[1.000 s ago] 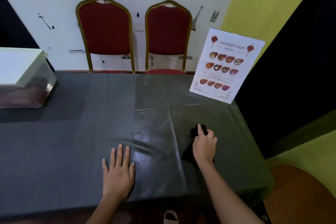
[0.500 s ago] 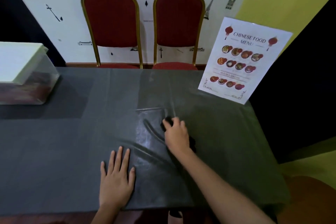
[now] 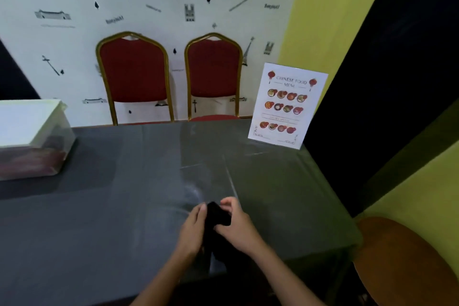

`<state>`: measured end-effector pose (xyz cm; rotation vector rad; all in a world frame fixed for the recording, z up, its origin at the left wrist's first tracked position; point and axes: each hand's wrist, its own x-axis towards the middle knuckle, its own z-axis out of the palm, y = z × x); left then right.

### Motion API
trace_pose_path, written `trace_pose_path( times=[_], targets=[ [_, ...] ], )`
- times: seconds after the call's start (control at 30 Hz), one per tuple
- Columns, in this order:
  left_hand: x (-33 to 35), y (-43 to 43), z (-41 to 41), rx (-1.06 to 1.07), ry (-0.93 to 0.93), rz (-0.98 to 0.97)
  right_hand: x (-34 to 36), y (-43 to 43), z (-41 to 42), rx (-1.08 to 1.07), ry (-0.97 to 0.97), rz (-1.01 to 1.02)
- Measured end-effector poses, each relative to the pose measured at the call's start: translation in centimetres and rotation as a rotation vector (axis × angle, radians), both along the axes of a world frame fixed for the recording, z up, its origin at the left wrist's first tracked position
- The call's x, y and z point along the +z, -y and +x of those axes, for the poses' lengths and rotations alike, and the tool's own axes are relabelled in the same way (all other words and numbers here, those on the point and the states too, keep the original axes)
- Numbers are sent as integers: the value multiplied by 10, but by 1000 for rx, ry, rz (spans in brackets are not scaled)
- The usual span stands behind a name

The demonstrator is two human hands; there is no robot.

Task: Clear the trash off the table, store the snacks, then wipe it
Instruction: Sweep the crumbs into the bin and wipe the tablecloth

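Gripping one black cloth (image 3: 218,215) between them, the left hand (image 3: 192,228) and right hand (image 3: 239,227) were over the near part of the dark worktop (image 3: 111,206). Both hands' fingers were curled round the cloth. A lidded clear box (image 3: 32,141) stood at the left edge. A menu card (image 3: 285,107) stood upright at the far right corner.

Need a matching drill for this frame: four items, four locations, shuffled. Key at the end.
1. black cloth
2. menu card
3. lidded box
4. red chairs

A. standing at the far right of the table
B. behind the table
C. held by left hand and right hand
D. left end of the table

Pairs: 1-C, 2-A, 3-D, 4-B
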<state>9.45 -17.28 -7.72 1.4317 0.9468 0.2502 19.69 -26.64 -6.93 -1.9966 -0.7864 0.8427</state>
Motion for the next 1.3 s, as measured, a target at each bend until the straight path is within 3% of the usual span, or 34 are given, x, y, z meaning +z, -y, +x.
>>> trace_pose_path(
  times=[0.17,0.33,0.43,0.5,0.6,0.73,0.9,1.0,1.13,1.3],
  targets=[
    [20,3,12,-161,31,-58,17,39,-15,-110,-4,54],
    [34,30,26,-201,291,-501,27,98,-16,-315,-481,141],
    [42,50,39,-263,351,-508,17,134,-13,-483,-774,359],
    [44,61,48,-332,344,-443,19,157,-4,-701,-803,578],
    [49,83,60,-478,276,-382,30,186,13,-818,-680,628],
    [56,131,90,-625,207,-407,34,232,39,-863,-342,430],
    [50,202,139,-796,141,1,27,305,73,-908,188,59],
    [38,252,172,-874,136,216,13,353,99,-1006,249,-70],
    [19,297,205,-1006,127,512,1,386,125,-1145,158,-133],
    [-14,357,258,-1054,-1,599,-40,428,168,-1123,149,-258]
  ],
)
